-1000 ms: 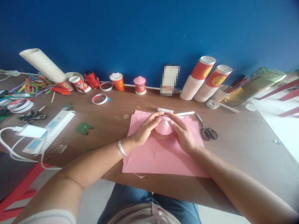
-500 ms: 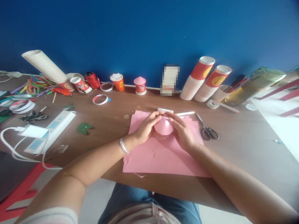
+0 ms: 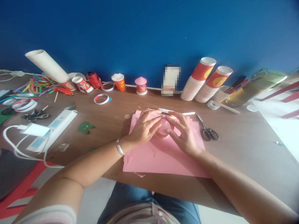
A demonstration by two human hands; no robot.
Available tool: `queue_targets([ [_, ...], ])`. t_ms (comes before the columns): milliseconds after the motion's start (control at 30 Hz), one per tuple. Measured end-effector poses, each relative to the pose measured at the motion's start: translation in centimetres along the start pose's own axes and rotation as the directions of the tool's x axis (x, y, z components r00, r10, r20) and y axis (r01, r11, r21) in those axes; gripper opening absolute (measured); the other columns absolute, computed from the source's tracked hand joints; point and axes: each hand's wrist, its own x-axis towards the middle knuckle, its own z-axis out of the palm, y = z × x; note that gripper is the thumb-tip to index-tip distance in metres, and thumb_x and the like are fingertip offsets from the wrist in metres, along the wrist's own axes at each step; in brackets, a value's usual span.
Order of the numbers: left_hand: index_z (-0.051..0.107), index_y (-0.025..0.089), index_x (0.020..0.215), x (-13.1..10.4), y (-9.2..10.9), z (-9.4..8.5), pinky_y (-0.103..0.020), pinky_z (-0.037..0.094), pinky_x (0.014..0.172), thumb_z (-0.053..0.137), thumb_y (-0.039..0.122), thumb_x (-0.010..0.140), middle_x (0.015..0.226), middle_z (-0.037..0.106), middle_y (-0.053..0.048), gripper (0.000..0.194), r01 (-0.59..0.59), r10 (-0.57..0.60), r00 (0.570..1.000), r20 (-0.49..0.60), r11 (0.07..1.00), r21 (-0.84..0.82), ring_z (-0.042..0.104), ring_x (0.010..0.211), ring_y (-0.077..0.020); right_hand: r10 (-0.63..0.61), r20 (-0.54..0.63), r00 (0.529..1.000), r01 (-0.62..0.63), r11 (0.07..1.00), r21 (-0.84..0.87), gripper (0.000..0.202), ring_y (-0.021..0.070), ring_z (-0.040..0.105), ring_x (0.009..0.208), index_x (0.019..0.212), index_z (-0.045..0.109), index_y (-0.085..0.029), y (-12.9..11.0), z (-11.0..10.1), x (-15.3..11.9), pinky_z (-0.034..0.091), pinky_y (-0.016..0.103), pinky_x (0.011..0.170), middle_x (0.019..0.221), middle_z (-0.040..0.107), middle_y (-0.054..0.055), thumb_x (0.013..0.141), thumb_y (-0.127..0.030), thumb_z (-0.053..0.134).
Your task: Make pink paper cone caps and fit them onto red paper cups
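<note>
A pink paper cone [image 3: 166,125] sits between my hands, above a round rim that shows at its lower edge. My left hand [image 3: 146,127] rests on the cone's left side, fingers spread and bent over it. From the right, my right hand [image 3: 183,132] touches the cone with its fingers apart. Part of the cone is hidden under the fingers. Beneath lies a stack of pink paper [image 3: 163,160]. Against the wall stands a small red cup with a pink cone top [image 3: 141,85].
Black scissors [image 3: 207,130] and markers [image 3: 188,113] lie beside the paper. Stacked cups [image 3: 193,84], a tape roll [image 3: 213,105] and a bottle [image 3: 252,88] stand at the back right. A power strip [image 3: 54,126] and green paper scraps [image 3: 85,127] are at the left.
Both hands have shifted over the cone, covering more of it. Their fingers are more spread, and the thumbs have come down onto its sides.
</note>
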Motion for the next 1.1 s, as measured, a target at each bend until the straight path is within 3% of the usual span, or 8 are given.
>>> queue_targets([
  [467,0.06,0.024,0.143,0.43,0.01,0.1,-0.057,0.046,0.115,0.052,0.033,0.105,0.145,0.061,-0.013,0.039,-0.096,0.097,0.995,0.038,0.995,-0.024,0.052,0.137,-0.0286,0.027,0.026,0.999,-0.029,0.998,0.063,0.046,0.0324,0.056,0.134,0.146,0.059,-0.032,-0.52,-0.03,0.39,0.049,0.058,0.11,0.144,0.06,0.012,0.101,-0.041,0.062],
  [767,0.061,0.021,0.139,0.79,-0.22,0.04,-0.057,0.048,0.113,0.061,0.039,0.101,0.142,0.061,-0.015,0.042,-0.114,0.114,0.993,0.032,0.993,-0.026,0.055,0.133,-0.0303,0.036,0.005,0.999,-0.036,0.995,0.089,0.046,0.0316,0.057,0.132,0.145,0.059,-0.03,-0.7,-0.09,0.58,0.05,0.057,0.11,0.142,0.061,0.012,0.101,-0.043,0.062],
  [1100,0.064,0.019,0.134,0.96,-0.11,0.17,-0.055,0.05,0.111,0.061,0.027,0.101,0.137,0.065,-0.014,0.034,-0.172,0.172,0.985,0.002,0.985,0.026,0.055,0.131,-0.0288,-0.007,-0.017,1.0,0.009,0.997,0.079,0.043,0.0317,0.057,0.133,0.143,0.061,-0.026,-0.84,0.42,0.52,0.05,0.058,0.11,0.14,0.062,0.014,0.101,-0.036,0.064],
])
